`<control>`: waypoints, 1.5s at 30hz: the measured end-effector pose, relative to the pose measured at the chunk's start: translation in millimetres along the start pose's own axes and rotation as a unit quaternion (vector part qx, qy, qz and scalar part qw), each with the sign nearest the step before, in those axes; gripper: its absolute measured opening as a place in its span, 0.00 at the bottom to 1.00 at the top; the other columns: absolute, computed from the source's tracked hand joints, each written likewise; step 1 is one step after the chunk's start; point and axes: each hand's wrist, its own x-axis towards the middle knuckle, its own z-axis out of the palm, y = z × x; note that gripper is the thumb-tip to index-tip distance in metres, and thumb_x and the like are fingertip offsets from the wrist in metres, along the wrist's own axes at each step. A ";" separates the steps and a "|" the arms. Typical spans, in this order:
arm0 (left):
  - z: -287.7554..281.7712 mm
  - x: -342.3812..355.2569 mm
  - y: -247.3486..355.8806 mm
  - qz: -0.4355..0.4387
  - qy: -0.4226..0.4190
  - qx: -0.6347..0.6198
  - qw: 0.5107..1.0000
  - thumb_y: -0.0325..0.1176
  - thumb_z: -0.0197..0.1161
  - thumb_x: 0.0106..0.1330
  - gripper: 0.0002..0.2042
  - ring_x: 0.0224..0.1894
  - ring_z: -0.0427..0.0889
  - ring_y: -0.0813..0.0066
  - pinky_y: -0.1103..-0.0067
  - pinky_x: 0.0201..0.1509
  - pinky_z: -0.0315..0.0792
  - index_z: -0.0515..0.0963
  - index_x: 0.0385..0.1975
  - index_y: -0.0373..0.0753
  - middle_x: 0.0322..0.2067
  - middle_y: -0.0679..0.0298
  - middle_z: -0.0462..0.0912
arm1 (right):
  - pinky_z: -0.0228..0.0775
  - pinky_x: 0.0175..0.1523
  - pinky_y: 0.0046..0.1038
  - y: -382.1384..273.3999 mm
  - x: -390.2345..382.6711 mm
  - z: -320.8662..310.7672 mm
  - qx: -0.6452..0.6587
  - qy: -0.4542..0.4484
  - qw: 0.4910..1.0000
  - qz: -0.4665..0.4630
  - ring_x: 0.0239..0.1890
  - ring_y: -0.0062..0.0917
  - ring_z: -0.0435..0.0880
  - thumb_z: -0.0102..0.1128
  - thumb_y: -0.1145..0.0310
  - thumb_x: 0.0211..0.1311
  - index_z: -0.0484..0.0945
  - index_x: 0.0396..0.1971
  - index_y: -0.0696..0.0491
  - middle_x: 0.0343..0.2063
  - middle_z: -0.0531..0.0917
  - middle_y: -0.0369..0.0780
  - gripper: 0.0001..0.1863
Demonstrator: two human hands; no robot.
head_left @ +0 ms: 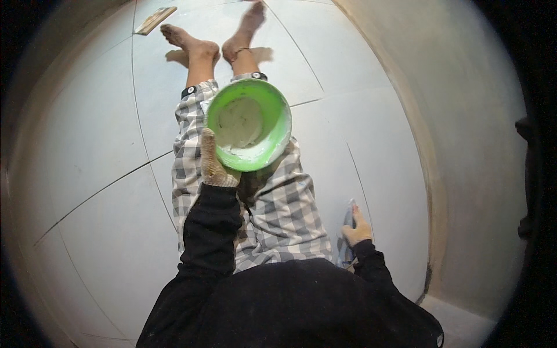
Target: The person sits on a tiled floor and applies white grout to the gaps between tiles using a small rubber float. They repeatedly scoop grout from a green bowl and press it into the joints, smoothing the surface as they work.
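Observation:
A green bowl (281, 124) rests over my outstretched legs, its open side facing up. White paste (239, 123) lies in its bottom and is smeared along the inner wall. My left hand (214, 162), in a pale knitted glove, grips the bowl's near left rim with the thumb laid along the edge. Down by my right hip, my right hand (357, 229) is low over the tiles, also in a pale glove. Its fingers are closed around a thin grey-blue thing (349, 218) whose kind I cannot make out.
My legs in checked trousers (284, 214) stretch forward over pale floor tiles (93, 156) with dark joints. A flat wooden piece (155, 21) lies beyond my left foot. A wall (464, 162) runs along the right side.

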 end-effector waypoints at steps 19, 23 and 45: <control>-9.6 18.3 1.4 -0.109 0.027 0.110 0.988 0.54 0.62 0.62 0.35 0.47 0.79 0.71 0.76 0.45 0.78 0.64 0.60 0.33 0.50 0.57 0.75 | 0.77 0.44 0.31 -275.6 191.1 -181.2 0.043 -0.333 0.920 -0.201 0.38 0.24 0.80 0.61 0.69 0.55 0.65 0.63 0.51 0.38 0.82 0.41 0.33; -7.4 20.6 1.9 -0.130 0.060 0.128 0.981 0.54 0.63 0.61 0.35 0.47 0.78 0.72 0.76 0.45 0.77 0.65 0.59 0.33 0.50 0.57 0.75 | 0.75 0.50 0.32 -277.4 203.9 -188.1 0.119 -0.400 0.895 -0.156 0.44 0.27 0.80 0.63 0.61 0.58 0.66 0.60 0.58 0.44 0.81 0.44 0.32; -2.5 20.2 -3.3 -0.089 0.055 0.134 0.986 0.55 0.62 0.62 0.34 0.48 0.77 0.74 0.79 0.51 0.72 0.68 0.58 0.33 0.50 0.59 0.76 | 0.73 0.49 0.29 -193.8 110.9 -80.7 0.242 -0.098 0.960 -0.102 0.41 0.26 0.80 0.66 0.64 0.58 0.69 0.53 0.61 0.41 0.81 0.42 0.26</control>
